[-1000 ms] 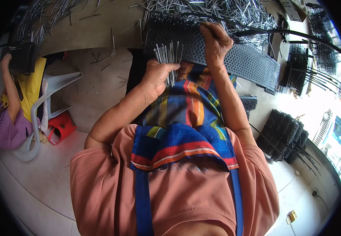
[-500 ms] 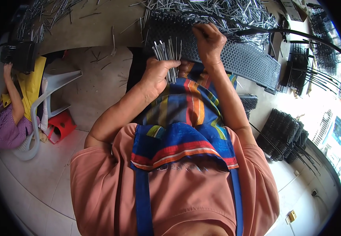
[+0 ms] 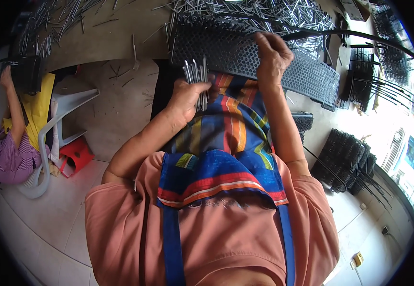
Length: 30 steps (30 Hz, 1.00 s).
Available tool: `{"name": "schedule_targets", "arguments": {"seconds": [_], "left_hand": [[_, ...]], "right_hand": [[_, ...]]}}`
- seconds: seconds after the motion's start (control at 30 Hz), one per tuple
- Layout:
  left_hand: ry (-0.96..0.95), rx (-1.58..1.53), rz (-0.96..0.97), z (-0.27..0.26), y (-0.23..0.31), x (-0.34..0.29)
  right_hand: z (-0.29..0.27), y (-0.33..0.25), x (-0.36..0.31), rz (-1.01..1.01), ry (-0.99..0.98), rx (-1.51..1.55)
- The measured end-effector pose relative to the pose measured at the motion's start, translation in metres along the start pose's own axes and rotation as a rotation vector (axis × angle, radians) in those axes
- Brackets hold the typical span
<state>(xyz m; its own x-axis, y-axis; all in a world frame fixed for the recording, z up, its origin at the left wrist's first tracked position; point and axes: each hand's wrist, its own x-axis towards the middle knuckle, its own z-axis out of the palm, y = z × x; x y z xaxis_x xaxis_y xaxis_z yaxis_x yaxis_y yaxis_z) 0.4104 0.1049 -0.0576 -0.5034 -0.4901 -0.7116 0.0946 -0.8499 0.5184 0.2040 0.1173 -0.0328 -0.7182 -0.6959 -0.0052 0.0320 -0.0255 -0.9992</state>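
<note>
A bundle of thin silvery metal rods (image 3: 196, 78) stands upright in my left hand (image 3: 184, 99), with the fingers wrapped around it and the thumb across its front. My right hand (image 3: 274, 59) is raised over a long dark panel full of small round holes (image 3: 307, 78). Its thumb and fingers are pinched together near the black cable, and whatever may be between them is too small to make out. Dark pieces (image 3: 197, 28) crowd the panel's left part. The panel lies crosswise in front of me, beyond my striped apron (image 3: 233, 124).
Behind the panel spreads a heap of loose metal rods (image 3: 288, 16) on the table (image 3: 116, 35). A black cable (image 3: 359, 33) crosses at the right. Bundles of black parts (image 3: 343, 159) stand on the floor at right. Another person (image 3: 13, 152) sits at far left by a white chair (image 3: 49, 128).
My right hand has shifted to the right along the panel and slightly nearer to me. My left hand, with the rods, has moved a little left and nearer.
</note>
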Motion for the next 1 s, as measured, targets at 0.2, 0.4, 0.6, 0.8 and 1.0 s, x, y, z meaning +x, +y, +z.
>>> {"name": "schedule_targets", "arguments": {"seconds": [0.2,0.4,0.6,0.8,1.0], "left_hand": [[-0.150,0.156,0.016,-0.008,-0.015,-0.013],[-0.071,0.190,0.028,-0.006,-0.007,-0.013],[-0.059,0.079,0.030,0.003,-0.001,-0.006],[-0.002,-0.011,0.066,0.006,0.005,0.003],[-0.023,-0.022,0.018,0.005,0.011,0.007]], "right_hand": [[-0.002,0.013,0.018,-0.393,-0.039,-0.124],[0.001,0.019,0.016,-0.439,-0.021,-0.217],[0.000,0.022,0.013,-0.490,-0.070,-0.397],[0.008,0.019,0.008,-0.586,-0.056,-0.587],[0.008,0.011,0.014,-0.534,-0.116,-0.775]]}}
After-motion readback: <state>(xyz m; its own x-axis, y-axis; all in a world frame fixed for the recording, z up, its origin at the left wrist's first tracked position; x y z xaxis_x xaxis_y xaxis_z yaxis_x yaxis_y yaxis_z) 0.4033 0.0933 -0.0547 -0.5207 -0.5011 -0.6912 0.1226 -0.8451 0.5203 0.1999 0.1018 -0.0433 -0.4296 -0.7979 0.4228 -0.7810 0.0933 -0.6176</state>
